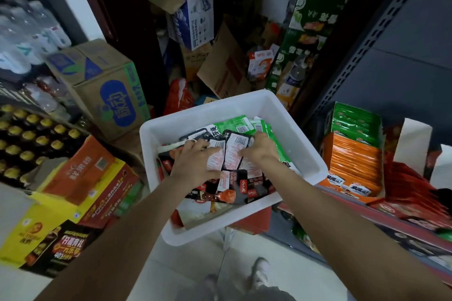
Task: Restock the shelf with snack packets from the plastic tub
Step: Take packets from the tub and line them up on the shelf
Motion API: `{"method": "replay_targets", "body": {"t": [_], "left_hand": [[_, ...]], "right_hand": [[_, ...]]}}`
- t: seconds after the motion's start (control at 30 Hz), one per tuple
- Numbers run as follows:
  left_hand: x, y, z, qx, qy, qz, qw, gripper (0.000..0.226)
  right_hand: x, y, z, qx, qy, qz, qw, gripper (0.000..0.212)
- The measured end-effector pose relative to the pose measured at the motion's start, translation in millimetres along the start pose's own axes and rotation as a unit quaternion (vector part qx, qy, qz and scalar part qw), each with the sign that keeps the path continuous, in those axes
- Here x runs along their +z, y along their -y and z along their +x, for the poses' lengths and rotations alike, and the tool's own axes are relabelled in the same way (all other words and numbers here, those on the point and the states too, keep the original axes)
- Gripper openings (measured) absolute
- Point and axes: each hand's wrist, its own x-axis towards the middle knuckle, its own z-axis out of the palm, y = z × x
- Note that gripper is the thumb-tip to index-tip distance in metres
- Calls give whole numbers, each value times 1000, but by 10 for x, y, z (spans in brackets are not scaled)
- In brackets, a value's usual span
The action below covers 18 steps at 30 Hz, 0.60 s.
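Our left hand (195, 161) lies with fingers spread flat on the black packets (232, 154) in the white tub (305, 151), gripping nothing; our right hand (260, 151) rests among them too, though we cannot tell whether it holds any. The tub seems perched partly on the shelf (391, 217) edge, so pressing down could tip it. Loose, slippery packets could spill onto the floor.

Both hands, left hand (195, 161) and right hand (260, 151), rest on black snack packets (232, 154) inside a white plastic tub (305, 151) beside a shelf (403, 217)
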Motion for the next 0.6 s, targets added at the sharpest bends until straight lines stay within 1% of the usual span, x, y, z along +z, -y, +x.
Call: {"method": "replay_targets", "body": {"t": [0.1, 0.17, 0.2, 0.23, 0.27, 0.3, 0.33, 0.37, 0.4, 0.43, 0.47, 0.5, 0.53, 0.57, 0.6], "left_hand": [[-19, -25, -27, -3, 0, -22, 1000, 79], [-75, -19, -25, -13, 28, -67, 997, 74], [-119, -9, -9, -24, 35, -101, 994, 67], [-180, -11, 7, -35, 20, -139, 989, 56], [-251, -26, 34, -48, -11, -177, 983, 41], [-347, -65, 53, -73, -50, -216, 972, 33], [-450, -120, 78, -110, -74, -271, 953, 38], [-548, -182, 92, -158, -55, -356, 919, 50], [-623, -245, 107, -201, 9, -472, 859, 62], [-679, -290, 122, -227, 95, -590, 769, 74], [-728, -323, 117, -234, 167, -682, 672, 84], [-760, -342, 113, -228, 212, -742, 593, 89], [-797, -376, 91, -218, 224, -784, 537, 86], [-829, -418, 77, -209, 210, -812, 503, 76], [-860, -479, 69, -194, 186, -832, 485, 59]], "right_hand": [[-52, 7, -27, -19, -10, 42, 999, 26], [-162, 6, -54, -36, -44, 70, 996, 15], [-237, 6, -67, -47, -69, 80, 993, 11], [-315, -5, -71, -60, -96, 97, 989, 9], [-394, -10, -82, -77, -120, 120, 983, 10], [-455, -22, -83, -97, -136, 145, 975, 10], [-511, -26, -98, -123, -147, 173, 966, 11], [-550, -28, -127, -148, -150, 208, 955, 13], [-572, -42, -148, -177, -144, 236, 945, 18], [-590, -51, -180, -207, -130, 256, 935, 24], [-603, -73, -209, -241, -108, 276, 924, 26], [-631, -91, -273, -274, -86, 290, 913, 18], [-656, -122, -322, -300, -54, 294, 906, 6], [-694, -160, -370, -315, -39, 286, 904, 17], [-723, -213, -409, -340, -18, 265, 902, 27]]}}
